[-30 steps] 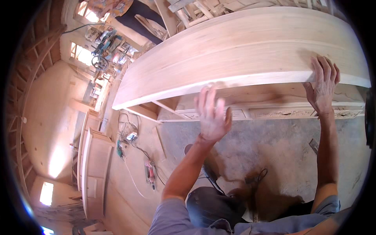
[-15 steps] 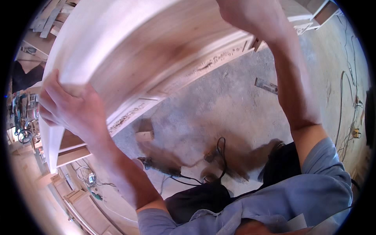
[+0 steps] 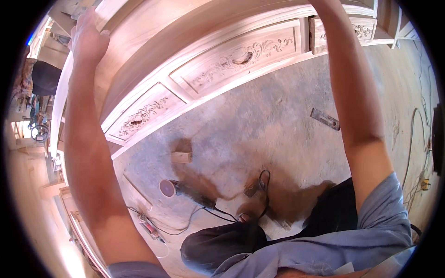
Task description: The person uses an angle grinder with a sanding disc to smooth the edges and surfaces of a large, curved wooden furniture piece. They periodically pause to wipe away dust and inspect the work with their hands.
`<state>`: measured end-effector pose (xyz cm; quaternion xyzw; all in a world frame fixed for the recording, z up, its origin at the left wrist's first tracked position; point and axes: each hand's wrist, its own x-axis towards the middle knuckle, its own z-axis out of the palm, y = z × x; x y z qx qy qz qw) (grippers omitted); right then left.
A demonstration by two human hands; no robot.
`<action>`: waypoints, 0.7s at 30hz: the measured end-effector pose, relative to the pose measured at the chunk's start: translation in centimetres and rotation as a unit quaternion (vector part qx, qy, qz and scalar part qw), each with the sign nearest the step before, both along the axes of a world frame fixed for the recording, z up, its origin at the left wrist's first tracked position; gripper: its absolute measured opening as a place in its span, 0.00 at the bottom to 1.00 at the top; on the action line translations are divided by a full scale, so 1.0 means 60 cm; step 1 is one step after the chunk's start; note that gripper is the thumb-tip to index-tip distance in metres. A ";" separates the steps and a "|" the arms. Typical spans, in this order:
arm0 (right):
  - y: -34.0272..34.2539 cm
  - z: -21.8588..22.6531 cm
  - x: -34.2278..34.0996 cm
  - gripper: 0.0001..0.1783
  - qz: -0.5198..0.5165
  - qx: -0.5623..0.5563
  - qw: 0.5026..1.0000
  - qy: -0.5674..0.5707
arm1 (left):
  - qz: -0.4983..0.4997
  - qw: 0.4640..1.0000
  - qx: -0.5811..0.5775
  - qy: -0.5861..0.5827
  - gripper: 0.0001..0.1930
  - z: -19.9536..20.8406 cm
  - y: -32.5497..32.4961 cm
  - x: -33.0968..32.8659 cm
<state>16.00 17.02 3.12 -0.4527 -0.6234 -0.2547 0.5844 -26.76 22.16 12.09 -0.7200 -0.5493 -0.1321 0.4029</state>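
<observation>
A mottled grey concrete floor [image 3: 259, 118] fills the middle, turning beige toward the right, with soft brown shadows [image 3: 299, 194] across it. Long, pale wooden furniture [image 3: 70, 211] shows at the lower left, near a patch of bright white glare [image 3: 75, 265].

Grinder [image 3: 192, 194] & blk [image 3: 181, 157] on flr [image 3: 259, 120] before cabinet [image 3: 236, 60], flat tool [image 3: 325, 119] R.

From the person's head, the fisheye view looks steeply down and forward, reaching past the left fingers [image 3: 85, 22] near its upper-left rim. It takes in drawers [image 3: 234, 58] to the right of those fingers, floor [image 3: 273, 113] below them, and, nearest the lens, the shirt [image 3: 320, 250] along its lower edge.
</observation>
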 end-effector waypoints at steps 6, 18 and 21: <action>-0.042 -0.214 0.204 0.32 -0.102 -0.301 0.934 0.165 | 0.042 0.997 -0.068 -0.026 0.38 0.023 0.020 0.017; -0.055 -0.321 0.273 0.39 0.018 -0.166 0.986 -0.027 | 0.065 0.996 -0.029 -0.051 0.28 0.013 0.045 0.020; -0.052 -0.333 0.277 0.39 0.027 -0.153 0.988 -0.018 | 0.068 0.995 -0.053 -0.058 0.29 0.011 0.050 0.010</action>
